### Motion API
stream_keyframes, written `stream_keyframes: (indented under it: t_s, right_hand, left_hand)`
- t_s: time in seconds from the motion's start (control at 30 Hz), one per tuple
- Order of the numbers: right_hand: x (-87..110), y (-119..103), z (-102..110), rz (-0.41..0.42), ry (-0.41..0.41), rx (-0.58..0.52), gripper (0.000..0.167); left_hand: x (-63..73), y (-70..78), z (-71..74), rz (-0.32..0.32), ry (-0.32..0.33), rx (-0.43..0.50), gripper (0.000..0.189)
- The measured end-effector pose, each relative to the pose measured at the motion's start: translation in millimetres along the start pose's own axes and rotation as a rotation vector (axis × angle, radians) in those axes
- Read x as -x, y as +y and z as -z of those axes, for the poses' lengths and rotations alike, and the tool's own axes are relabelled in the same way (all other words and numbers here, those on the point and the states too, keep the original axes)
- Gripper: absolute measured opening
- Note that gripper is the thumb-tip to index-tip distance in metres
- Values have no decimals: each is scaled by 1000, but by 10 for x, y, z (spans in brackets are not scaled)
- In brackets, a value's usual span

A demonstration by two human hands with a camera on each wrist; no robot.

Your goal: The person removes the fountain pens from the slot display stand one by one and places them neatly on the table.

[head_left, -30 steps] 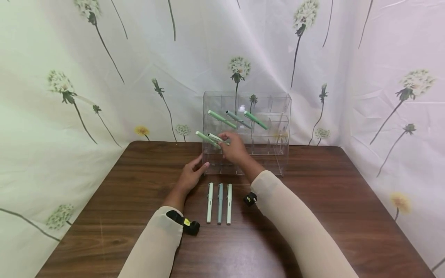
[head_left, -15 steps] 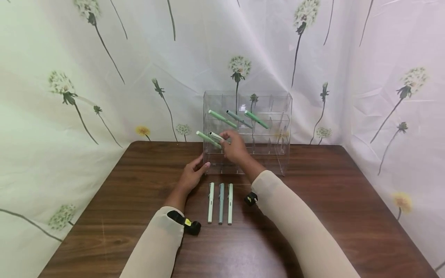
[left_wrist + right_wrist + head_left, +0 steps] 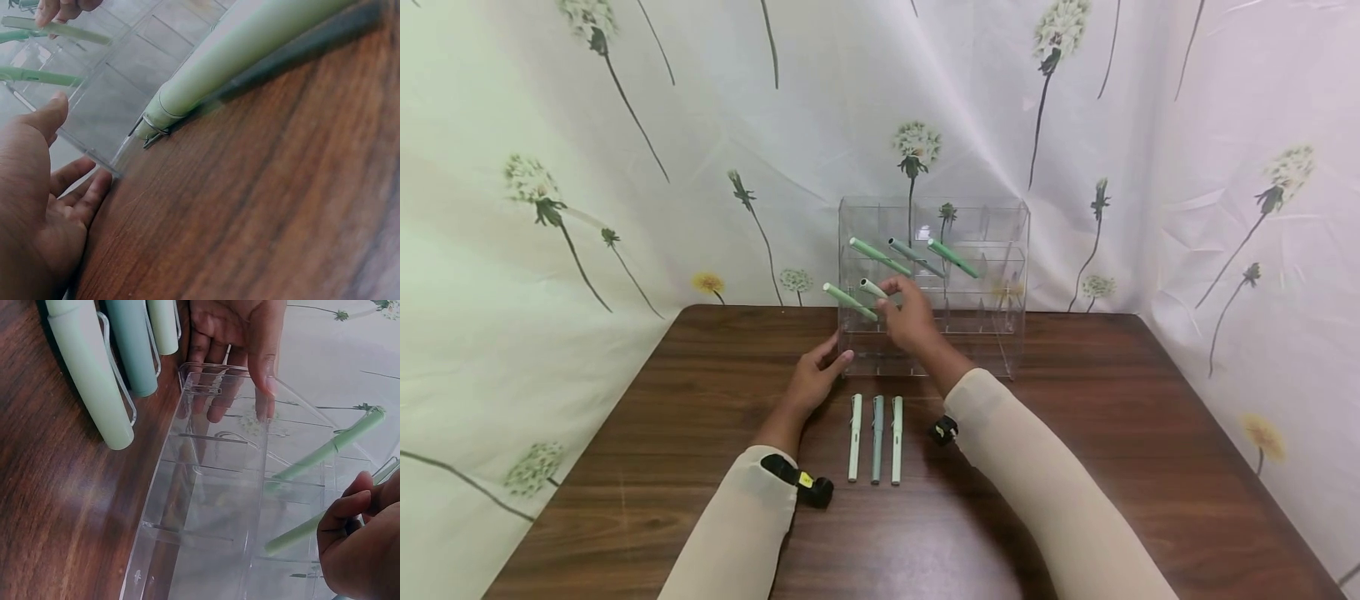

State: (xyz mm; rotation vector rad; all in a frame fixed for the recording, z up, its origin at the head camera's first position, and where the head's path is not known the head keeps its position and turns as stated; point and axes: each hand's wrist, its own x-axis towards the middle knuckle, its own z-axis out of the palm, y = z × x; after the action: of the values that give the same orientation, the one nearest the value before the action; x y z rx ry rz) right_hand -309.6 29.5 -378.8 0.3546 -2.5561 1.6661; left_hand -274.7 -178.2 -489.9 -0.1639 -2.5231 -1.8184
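Observation:
My right hand (image 3: 912, 318) pinches a pale green pen (image 3: 872, 288) that slants into a clear compartmented pen rack (image 3: 1011, 312). In the right wrist view, the pen's lower end (image 3: 290, 539) shows through the clear plastic. Just left of it, a light green pen (image 3: 848, 301) leans in the same tier. At the rack's lower left corner, my left hand (image 3: 811, 379) holds the side edge, thumb in front and fingers along the outer side. Behind, the tier above bears a light green pen (image 3: 880, 256), a grey-blue pen (image 3: 916, 257) and a darker green pen (image 3: 952, 258).
On the wooden table (image 3: 700, 500), in front of the rack, lie a pale pen (image 3: 854, 439), a grey-blue pen (image 3: 877, 439) and another pale pen (image 3: 897, 440), side by side with clips up. A flower-printed curtain (image 3: 820, 150) hangs behind the table.
My right hand has shifted the held pen slightly right and up, away from its neighbour, and the pen now slants more steeply. The left hand stays at the rack's corner.

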Motion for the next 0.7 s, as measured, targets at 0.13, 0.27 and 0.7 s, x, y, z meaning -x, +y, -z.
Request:
stream_keyframes:
  t_s: [0.13, 0.27, 0.7]
  right_hand:
    - [24, -32, 34, -4, 6, -6, 23]
    - [25, -61, 64, 4, 22, 25, 21]
    - [-3, -81, 162, 30, 125, -51, 20]
  left_hand:
    - [-1, 6, -9, 4, 3, -6, 65]
    - [-7, 11, -11, 2, 3, -9, 65]
    - [5, -1, 12, -1, -9, -17, 68]
